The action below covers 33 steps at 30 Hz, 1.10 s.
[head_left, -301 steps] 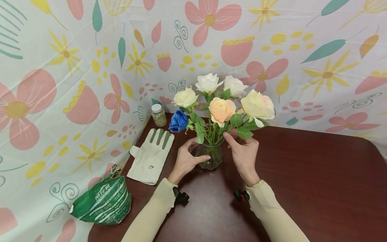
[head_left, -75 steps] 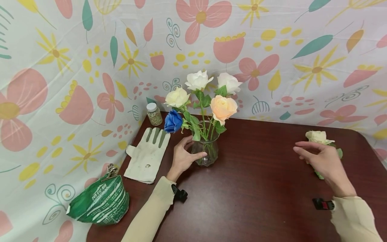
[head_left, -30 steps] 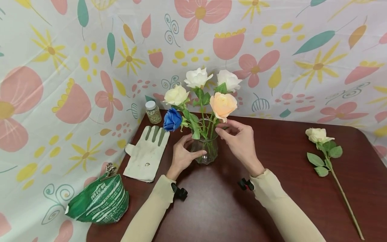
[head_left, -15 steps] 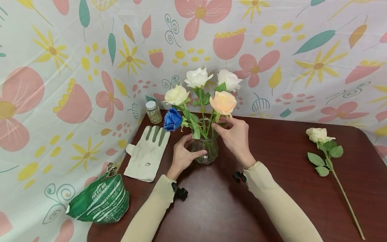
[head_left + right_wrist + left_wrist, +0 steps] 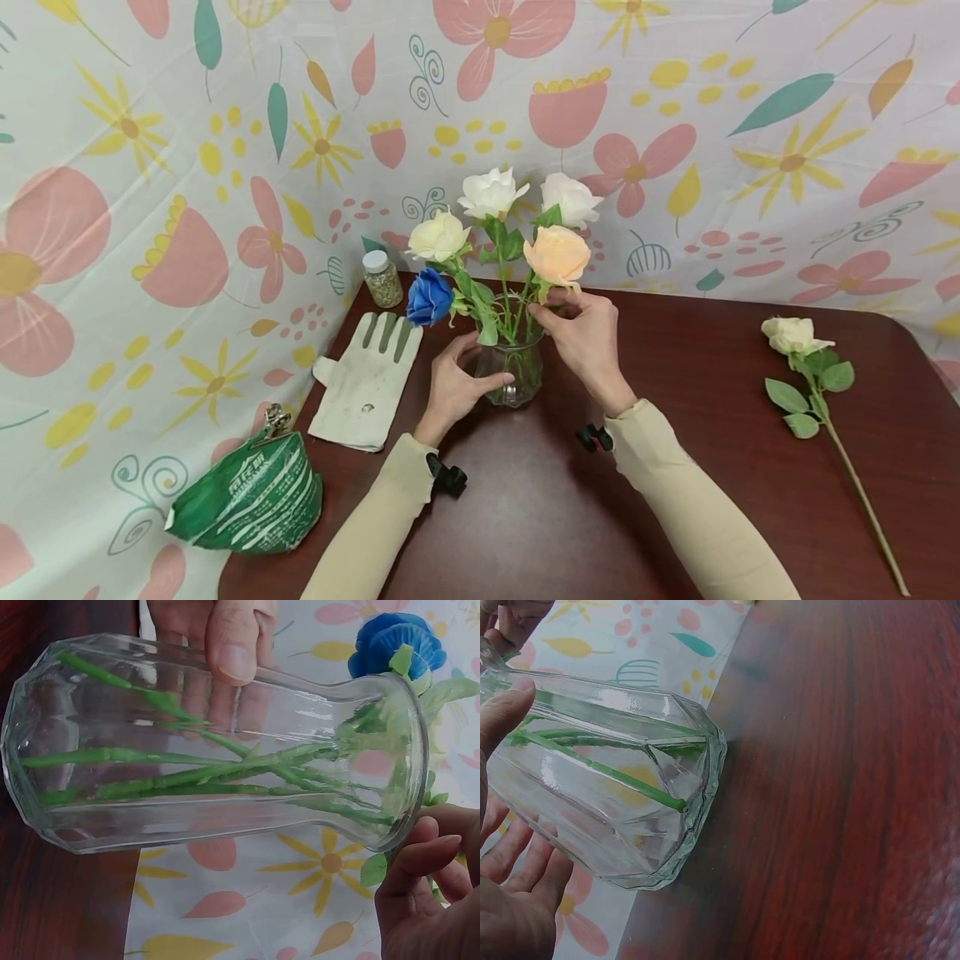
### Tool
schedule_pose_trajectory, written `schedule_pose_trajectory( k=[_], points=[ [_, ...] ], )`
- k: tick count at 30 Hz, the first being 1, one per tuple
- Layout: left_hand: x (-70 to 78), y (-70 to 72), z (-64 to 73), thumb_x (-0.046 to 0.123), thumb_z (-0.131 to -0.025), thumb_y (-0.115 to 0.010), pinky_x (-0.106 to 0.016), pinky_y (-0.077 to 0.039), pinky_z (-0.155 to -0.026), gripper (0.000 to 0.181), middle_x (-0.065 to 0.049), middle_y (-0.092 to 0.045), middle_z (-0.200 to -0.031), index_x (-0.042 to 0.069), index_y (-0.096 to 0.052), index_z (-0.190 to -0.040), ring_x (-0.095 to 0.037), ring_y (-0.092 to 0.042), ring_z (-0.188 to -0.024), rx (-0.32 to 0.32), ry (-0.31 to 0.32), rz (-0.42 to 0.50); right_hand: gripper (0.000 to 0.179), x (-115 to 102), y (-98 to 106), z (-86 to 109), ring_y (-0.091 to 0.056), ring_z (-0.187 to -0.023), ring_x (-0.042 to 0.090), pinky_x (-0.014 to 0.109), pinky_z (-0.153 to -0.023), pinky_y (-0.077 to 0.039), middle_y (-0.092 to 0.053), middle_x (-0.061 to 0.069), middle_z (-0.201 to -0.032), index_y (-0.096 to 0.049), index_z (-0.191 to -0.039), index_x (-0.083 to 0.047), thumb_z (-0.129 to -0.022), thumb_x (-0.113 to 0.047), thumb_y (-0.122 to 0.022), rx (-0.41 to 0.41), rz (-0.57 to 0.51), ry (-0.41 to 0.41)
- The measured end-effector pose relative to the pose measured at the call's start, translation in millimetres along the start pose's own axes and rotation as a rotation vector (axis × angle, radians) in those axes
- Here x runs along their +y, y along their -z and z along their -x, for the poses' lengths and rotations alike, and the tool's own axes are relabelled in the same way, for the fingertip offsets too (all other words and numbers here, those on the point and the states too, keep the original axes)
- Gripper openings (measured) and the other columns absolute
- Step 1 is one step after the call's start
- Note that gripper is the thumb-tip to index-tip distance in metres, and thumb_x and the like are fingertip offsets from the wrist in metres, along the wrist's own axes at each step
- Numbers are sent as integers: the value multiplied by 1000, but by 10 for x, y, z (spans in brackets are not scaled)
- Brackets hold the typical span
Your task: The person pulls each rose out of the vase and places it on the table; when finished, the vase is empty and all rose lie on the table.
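Observation:
A clear glass vase (image 5: pixel 510 379) stands upright on the dark table, with several green stems inside. My left hand (image 5: pixel 452 385) holds it, thumb across the near side and fingers behind. My right hand (image 5: pixel 588 337) is at the vase's mouth, its thumb and fingers pinching the stem of the peach rose (image 5: pixel 557 256); the pinch itself is partly hidden. Two white roses (image 5: pixel 491 193), a cream rose (image 5: pixel 438 236) and a blue rose (image 5: pixel 429 297) also stand in the vase. On the table at the right lies a long-stemmed cream rose (image 5: pixel 797 335).
A white work glove (image 5: pixel 367 387) with grey-green finger stripes lies left of the vase. Behind it stands a small white-capped jar (image 5: pixel 382 281). A green clipped bag (image 5: pixel 258 496) sits at the table's left edge. Flower-printed cloth hangs behind the table (image 5: pixel 712 400).
The large cream rose has gone from the vase's right side to the table at the right. My right hand has come back to the peach rose, whose head has turned slightly. My left hand stays.

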<state>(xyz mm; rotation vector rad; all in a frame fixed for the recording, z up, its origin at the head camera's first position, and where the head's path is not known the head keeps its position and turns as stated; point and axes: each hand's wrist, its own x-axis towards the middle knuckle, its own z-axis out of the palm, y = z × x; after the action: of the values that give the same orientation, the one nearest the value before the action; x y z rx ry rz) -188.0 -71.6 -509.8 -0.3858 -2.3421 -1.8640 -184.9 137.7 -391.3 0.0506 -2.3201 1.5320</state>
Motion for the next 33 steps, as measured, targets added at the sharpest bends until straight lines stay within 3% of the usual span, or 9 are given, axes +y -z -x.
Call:
schedule_pose_trajectory(
  k=[5,11,14,19,23,27,33],
  points=[
    [-10,-4,-5,36,-77,-102,-54,-59,-115,89,-23,-69,-143,0,-62,-149,-41,-70,-131,-4,4,0,12,-13,25,-8,-65,-64,-3,16,-57,-53,-81,21,-92,-86,-101,1,-94,-8,-84,7,-82,-2],
    [-3,-6,1,32,-78,-102,-54,-59,-114,88,-22,-68,-144,1,-62,-150,-41,-70,-131,-3,15,-12,13,-32,65,-36,-64,-57,1,18,-53,-52,-74,-15,-72,-85,-103,3,-94,-7,-84,20,-188,-19],
    [0,-5,1,28,-78,-101,-53,-59,-115,87,-22,-68,-144,0,-61,-150,-40,-70,-132,-2,21,-11,16,-51,87,-48,-63,-56,1,17,-52,-51,-71,-23,-69,-83,-103,6,-94,-7,-85,31,-254,-29],
    [6,-6,-2,26,-77,-102,-53,-59,-115,87,-23,-69,-143,-1,-61,-150,-40,-70,-132,1,22,-6,15,-93,131,-59,-62,-57,0,15,-53,-52,-73,-20,-70,-82,-102,8,-94,-5,-84,54,-337,-29],
    [6,-6,4,32,-77,-102,-52,-59,-115,89,-22,-69,-143,0,-62,-149,-40,-70,-131,3,13,-6,3,-120,174,-69,-62,-56,2,16,-52,-53,-75,-17,-73,-83,-93,-2,-94,-5,-84,71,-383,-14],
    [5,-3,8,32,-77,-102,-51,-59,-115,87,-22,-69,-143,1,-63,-148,-40,-71,-130,5,4,-5,9,-140,214,-76,-62,-55,4,18,-52,-52,-78,-13,-80,-83,-88,-10,-94,-4,-85,91,-428,14],
    [-2,-2,5,29,-78,-101,-52,-59,-114,83,-23,-69,-143,2,-64,-147,-40,-71,-129,7,-1,-8,12,-179,291,-70,-60,-56,7,18,-52,-49,-78,-9,-83,-81,-83,-6,-94,-2,-84,114,-515,40]
  ],
)
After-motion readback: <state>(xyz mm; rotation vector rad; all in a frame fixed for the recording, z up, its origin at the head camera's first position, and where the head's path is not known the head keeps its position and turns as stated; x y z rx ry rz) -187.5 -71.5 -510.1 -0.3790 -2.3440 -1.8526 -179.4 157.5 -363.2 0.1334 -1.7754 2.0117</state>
